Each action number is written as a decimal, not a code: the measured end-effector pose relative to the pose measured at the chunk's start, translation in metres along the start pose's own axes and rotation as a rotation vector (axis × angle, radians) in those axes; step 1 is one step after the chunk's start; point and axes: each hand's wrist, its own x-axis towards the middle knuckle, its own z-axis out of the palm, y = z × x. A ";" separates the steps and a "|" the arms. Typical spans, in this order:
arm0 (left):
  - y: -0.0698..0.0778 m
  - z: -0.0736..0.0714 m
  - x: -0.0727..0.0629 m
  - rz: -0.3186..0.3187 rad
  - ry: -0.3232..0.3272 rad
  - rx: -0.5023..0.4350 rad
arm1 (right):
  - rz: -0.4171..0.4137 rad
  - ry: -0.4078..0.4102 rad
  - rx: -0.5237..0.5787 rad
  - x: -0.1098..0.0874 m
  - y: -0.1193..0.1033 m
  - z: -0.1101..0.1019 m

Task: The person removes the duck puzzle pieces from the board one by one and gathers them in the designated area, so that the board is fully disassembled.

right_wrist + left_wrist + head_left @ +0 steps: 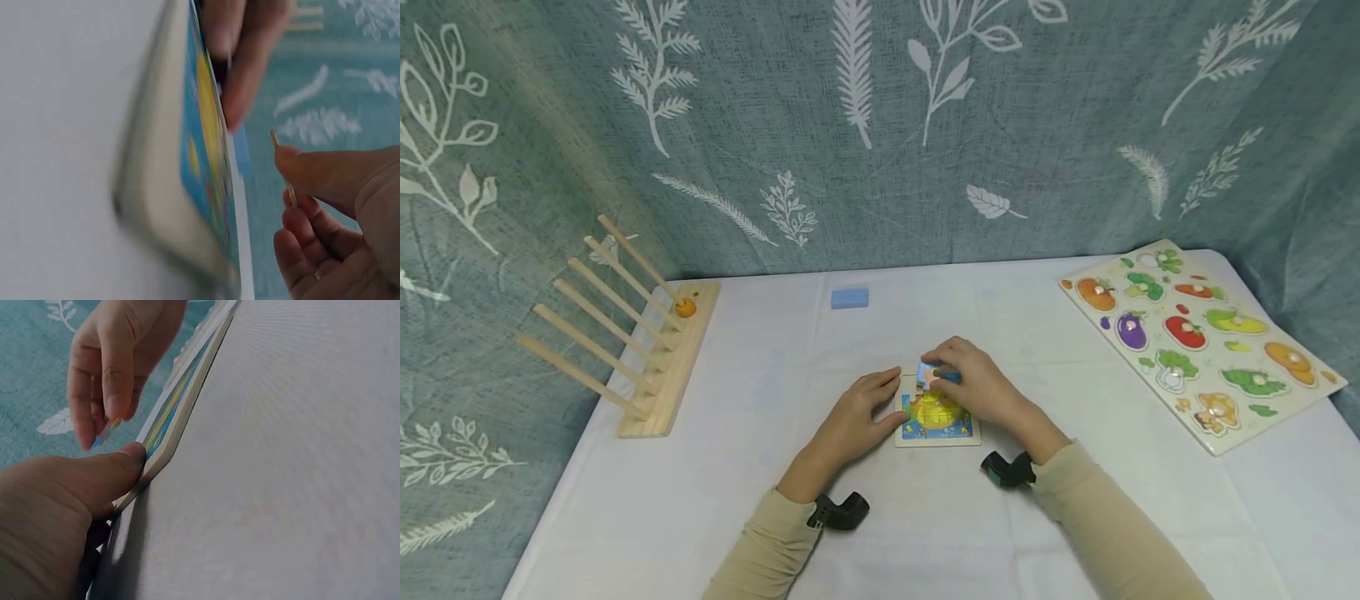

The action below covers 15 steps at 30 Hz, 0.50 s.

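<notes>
A small wooden jigsaw puzzle (936, 421) with a yellow and blue picture lies on the table in the head view. My left hand (855, 421) grips its left edge, the thumb on the rim in the left wrist view and the other fingers partly hidden. Above the puzzle's upper part, my right hand (976, 385) pinches a puzzle piece (926, 375) between thumb and fingers. The piece (292, 195) shows its thin wooden edge in the right wrist view, apart from the board.
A wooden rack (681, 367) with several slanting pegs and one orange bead (686, 307) stands at the left. A blue block (850, 298) lies at the back. The vegetable peg board (1206, 350) occupies the right side of the white table (760, 358).
</notes>
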 end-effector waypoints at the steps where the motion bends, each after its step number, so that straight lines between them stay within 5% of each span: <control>1: 0.000 0.000 0.000 -0.006 -0.002 0.000 | 0.018 0.014 0.003 0.000 0.002 -0.004; 9: -0.001 0.001 0.000 -0.018 -0.003 0.013 | 0.140 0.106 -0.009 -0.001 0.029 -0.034; 15: 0.000 0.000 -0.001 -0.012 0.002 0.017 | 0.197 0.077 -0.060 0.003 0.050 -0.051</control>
